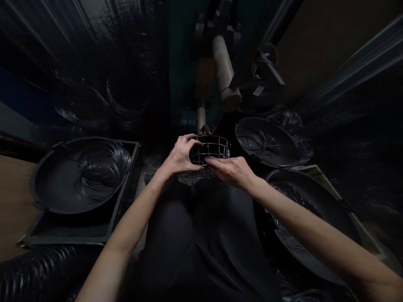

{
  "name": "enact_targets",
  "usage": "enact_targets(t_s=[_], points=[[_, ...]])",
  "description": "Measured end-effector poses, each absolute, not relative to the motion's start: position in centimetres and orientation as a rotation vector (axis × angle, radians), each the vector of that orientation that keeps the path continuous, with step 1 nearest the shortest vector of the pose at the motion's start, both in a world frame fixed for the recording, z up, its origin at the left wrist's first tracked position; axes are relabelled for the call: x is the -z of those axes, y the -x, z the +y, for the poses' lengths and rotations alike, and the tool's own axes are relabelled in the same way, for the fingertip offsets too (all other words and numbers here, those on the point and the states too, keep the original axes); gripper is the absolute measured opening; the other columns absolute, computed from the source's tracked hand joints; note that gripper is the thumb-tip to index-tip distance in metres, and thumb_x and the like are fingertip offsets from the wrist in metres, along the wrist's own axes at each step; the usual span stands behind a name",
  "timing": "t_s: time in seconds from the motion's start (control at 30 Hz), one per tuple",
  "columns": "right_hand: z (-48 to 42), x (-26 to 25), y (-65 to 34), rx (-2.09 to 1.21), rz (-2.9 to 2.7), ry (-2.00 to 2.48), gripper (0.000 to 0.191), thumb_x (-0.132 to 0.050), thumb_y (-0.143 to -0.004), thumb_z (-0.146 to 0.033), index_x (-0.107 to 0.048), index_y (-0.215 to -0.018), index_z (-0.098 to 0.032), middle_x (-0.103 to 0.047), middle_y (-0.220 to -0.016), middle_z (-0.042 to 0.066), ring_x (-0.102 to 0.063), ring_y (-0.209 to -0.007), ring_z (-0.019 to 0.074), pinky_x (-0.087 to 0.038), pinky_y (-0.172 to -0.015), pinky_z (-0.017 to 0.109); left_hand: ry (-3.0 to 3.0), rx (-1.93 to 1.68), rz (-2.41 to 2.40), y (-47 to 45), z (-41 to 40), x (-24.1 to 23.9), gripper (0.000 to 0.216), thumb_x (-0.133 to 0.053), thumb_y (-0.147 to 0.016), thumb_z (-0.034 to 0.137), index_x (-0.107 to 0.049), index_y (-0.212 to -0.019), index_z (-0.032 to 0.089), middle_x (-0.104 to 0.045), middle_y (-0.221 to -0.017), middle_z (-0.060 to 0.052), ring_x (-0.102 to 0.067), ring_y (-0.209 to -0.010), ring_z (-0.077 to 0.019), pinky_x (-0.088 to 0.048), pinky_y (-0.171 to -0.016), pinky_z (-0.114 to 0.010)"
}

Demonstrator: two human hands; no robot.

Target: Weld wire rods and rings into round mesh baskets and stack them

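Both hands are on one item. We record the left hand curled round the left wall of the wire cage, thumb over the top rim and fingers closed against the side. The right hand lies flatter, fingers stretched along the near lower rim. We cannot tell whether its thumb hooks underneath.

The cage sits between the two hands, held just above the person's lap and directly below a pale machine cylinder that stands beyond the grip.

We judge the cage light and fairly stiff, being a round open frame of thin hoops and upright wires. It is likely springy under a squeeze and liable to go out of round if pinched mid-wall. The hoops, top and bottom, are the sound places to hold. The bare wire looks smooth, so a wrapped hold serves better than fingertip pressure.

Left of the grip, well apart, a dark pan holds loose wire rings. Right of the grip lie two more pans, one farther and one nearer. Their contents are too dim to tell.
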State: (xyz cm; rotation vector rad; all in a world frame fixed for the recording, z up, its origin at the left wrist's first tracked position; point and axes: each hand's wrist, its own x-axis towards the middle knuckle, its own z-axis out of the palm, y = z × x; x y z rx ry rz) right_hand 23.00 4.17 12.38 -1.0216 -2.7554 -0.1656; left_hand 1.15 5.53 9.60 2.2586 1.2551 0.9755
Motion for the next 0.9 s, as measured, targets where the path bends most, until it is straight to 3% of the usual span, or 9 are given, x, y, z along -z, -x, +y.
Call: enact_targets(t_s=[0.5, 0.73, 0.9], points=[[6.8, -13.8, -22.9, 0.311, -2.703, 1.080, 0.028, -0.049, -0.092, -0.028, -0.066, -0.114, -0.025, -0.070, -0.106, 0.001, -0.069, -0.070, 0.0136, -0.039, -0.048, 0.021, -2.244, -0.949, 1.289, -1.5, 8.6, -11.3, 0.065, -0.083, -0.055, 0.032, -0.054, -0.111, 0.019, -0.045, -0.129, -0.011, -0.042, -0.122, -0.0297, -0.041, -0.102, -0.046], [6.1, -12.7, -23.4, 0.169, -2.599, 1.138, 0.030, -0.048, -0.093, -0.027, -0.062, -0.120, -0.025, -0.069, -0.112, 0.002, -0.068, -0.081, 0.0135, -0.045, -0.058, 0.021, -2.261, -0.906, 1.299, -1.4, 9.1, -11.6, 0.062, -0.084, -0.054, 0.041, -0.057, -0.104, 0.018, -0.051, -0.122, -0.010, -0.048, -0.114, -0.0288, -0.042, -0.100, -0.044], [6.2, -12.1, -23.1, 0.138, -2.356, 1.251, 0.018, -0.053, -0.091, -0.028, -0.068, -0.097, -0.020, -0.068, -0.099, 0.005, -0.063, -0.079, 0.0133, -0.044, -0.061, 0.021, -2.220, -0.900, 1.340, -1.5, 9.6, -11.9, 0.063, -0.084, -0.053, 0.042, -0.057, -0.105, 0.019, -0.053, -0.118, -0.008, -0.049, -0.112, -0.0282, -0.042, -0.099, -0.042]])
